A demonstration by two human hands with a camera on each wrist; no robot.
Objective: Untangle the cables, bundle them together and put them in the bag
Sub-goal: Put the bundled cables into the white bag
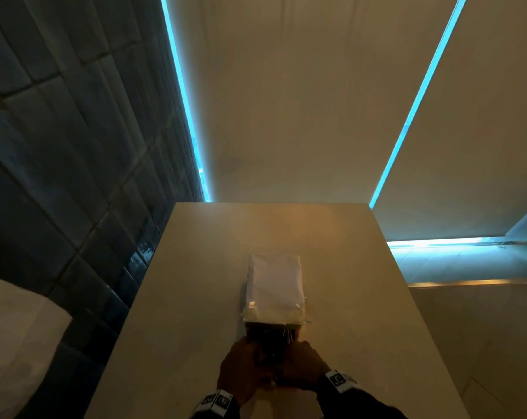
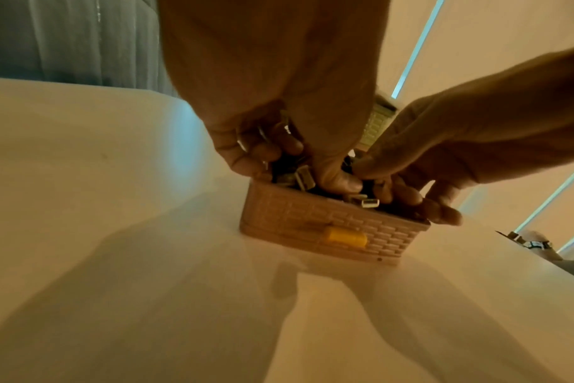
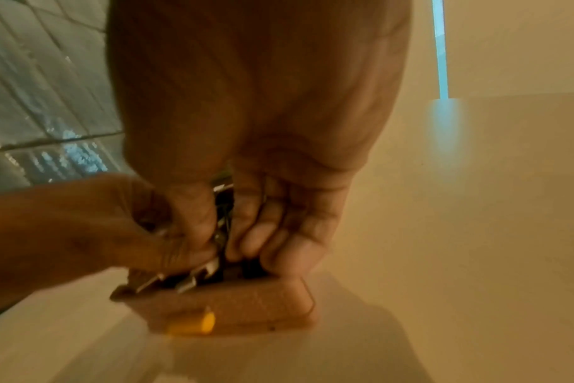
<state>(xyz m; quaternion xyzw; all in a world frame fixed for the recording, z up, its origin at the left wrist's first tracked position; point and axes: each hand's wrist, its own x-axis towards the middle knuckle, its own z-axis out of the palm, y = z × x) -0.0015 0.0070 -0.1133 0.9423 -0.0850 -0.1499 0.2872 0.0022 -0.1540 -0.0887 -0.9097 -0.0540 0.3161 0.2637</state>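
A pale, smooth table [image 1: 195, 297] is filling the lower middle of the head view, running up the frame to a cream wall. Two thin strips of cyan light [image 1: 180, 86] are slanting down that wall, one left of centre and one toward the upper right. Dark glossy tiles [image 1: 59, 146] are covering the left side of the frame, and something white and soft [image 1: 11, 343] is showing at the lower left edge.

A white pouch [image 1: 275, 282] is lying flat at the centre of the table, its clear-edged mouth pointing toward the bottom of the frame. Just below it, a small tan box with a woven pattern and a yellow latch [image 2: 328, 225] is sitting on the table, crammed with black cables [image 2: 299, 176] whose metal plugs are sticking up over its rim.

Both hands are meeting over the box at the bottom centre of the head view, each wrist wearing a band with printed markers. The left hand [image 1: 241, 370] is reaching down with its fingers curled into the cables, and its grip is closing around them, thumb pressing into the pile. The right hand [image 1: 301, 367] is coming in from the right, its fingertips [image 2: 443, 207] bent over the far rim and pinching into the same tangle of cables.
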